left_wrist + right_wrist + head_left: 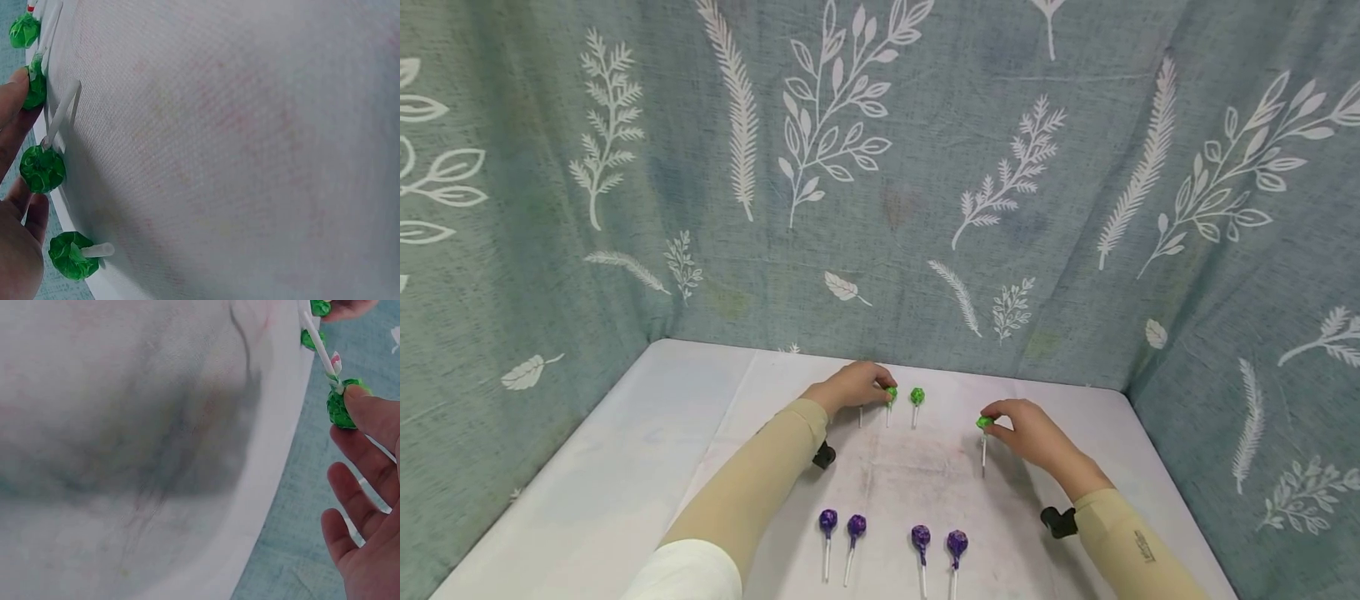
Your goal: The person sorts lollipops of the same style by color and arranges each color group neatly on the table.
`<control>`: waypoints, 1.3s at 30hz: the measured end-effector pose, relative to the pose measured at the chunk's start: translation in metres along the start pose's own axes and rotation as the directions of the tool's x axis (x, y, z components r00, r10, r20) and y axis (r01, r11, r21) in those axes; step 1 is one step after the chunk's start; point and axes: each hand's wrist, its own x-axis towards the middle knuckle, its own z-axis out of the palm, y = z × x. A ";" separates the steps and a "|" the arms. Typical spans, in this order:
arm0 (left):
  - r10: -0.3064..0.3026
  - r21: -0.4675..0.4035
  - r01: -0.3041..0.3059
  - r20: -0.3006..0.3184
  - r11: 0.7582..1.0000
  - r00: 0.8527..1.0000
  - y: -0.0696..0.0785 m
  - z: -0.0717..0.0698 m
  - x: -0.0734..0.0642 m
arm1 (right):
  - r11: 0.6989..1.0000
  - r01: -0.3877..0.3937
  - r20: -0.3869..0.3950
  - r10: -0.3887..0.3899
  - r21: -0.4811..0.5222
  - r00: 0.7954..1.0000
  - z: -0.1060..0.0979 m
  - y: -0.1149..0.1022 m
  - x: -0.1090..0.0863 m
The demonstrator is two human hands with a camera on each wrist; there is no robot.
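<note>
My left hand [853,385] is at the back of the table, its thumb and finger pinching the wrapped head of a green lollipop [36,89]. Another green lollipop [917,396] lies just right of it. Two more, a green lollipop [42,169] and one with its stick toward the camera [74,255], sit under and beside the hand in the left wrist view; the head view mostly hides them. Farther right, my right hand [1030,433] holds a green lollipop [340,409] by its head between thumb and forefinger, stick pointing away from the palm; its other fingers are spread.
Nearer the front lie several purple lollipops: a left pair with one purple lollipop [828,520] and a right pair with another [957,543]. A white cloth [910,475] covers the table. Grey-green leaf-patterned curtains [880,208] stand around its back and sides.
</note>
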 end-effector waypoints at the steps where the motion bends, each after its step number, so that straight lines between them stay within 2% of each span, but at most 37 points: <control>1: -0.002 0.005 0.002 0.000 1.000 1.000 0.000 0.000 0.000 | 1.000 -0.002 0.004 0.002 0.003 1.000 0.001 0.000 0.002; 16: 0.010 0.009 -0.010 -0.015 1.000 1.000 0.000 0.000 -0.001 | 0.999 0.039 0.014 -0.039 -0.014 0.999 0.008 0.001 0.036; 23: 0.012 -0.001 -0.012 -0.015 1.000 1.000 -0.002 0.002 -0.001 | 1.000 0.011 0.027 -0.010 -0.025 1.000 0.014 -0.002 0.050; 30: 0.013 -0.004 -0.013 -0.020 1.000 1.000 -0.004 0.004 0.000 | 0.999 0.031 0.017 -0.030 -0.032 0.999 0.021 -0.006 0.065; 39: 0.001 0.006 -0.001 -0.033 1.000 0.999 -0.005 0.006 0.002 | 0.999 0.006 0.040 -0.005 -0.045 0.999 0.031 -0.013 0.083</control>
